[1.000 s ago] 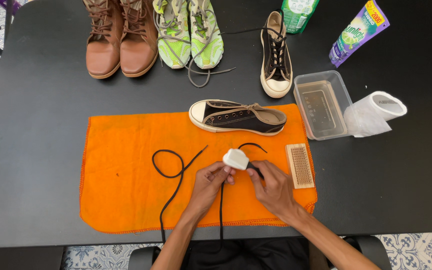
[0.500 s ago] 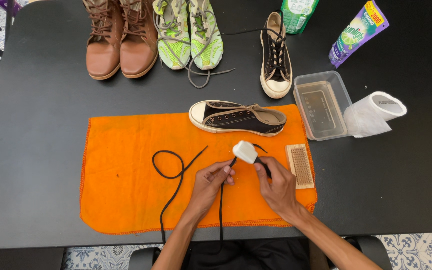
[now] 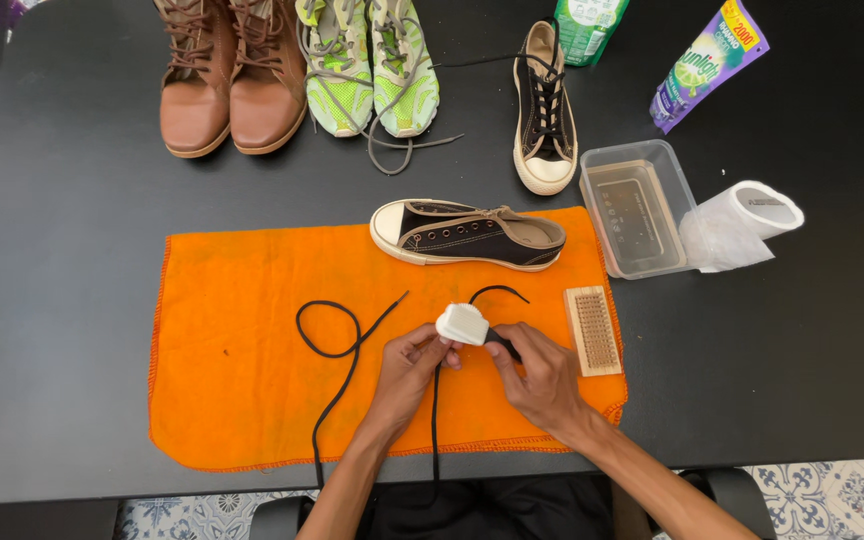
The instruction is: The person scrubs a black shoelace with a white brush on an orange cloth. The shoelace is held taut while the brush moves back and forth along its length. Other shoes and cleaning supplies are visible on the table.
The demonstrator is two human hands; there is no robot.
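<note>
My left hand (image 3: 407, 368) pinches a black shoelace (image 3: 330, 338) that loops across the orange cloth (image 3: 242, 390) and hangs off the table's near edge. In my right hand (image 3: 544, 378) is a small white folded pad (image 3: 462, 324), pressed against the lace just beyond my left fingertips. The two hands almost touch at the pad. A black low sneaker (image 3: 467, 235) with empty eyelets lies on its side at the cloth's far edge.
A wooden brush (image 3: 592, 330) lies right of my hands. A clear plastic tub (image 3: 652, 160) and a white paper roll (image 3: 757, 212) sit further right. Brown boots (image 3: 227, 75), green sneakers (image 3: 372, 60), another black sneaker (image 3: 542, 115), a green pouch (image 3: 587, 20) and a purple tube (image 3: 707, 60) line the far side.
The white pad slid up and right along the lace, then came back down toward my left fingers. My left hand stayed almost still.
</note>
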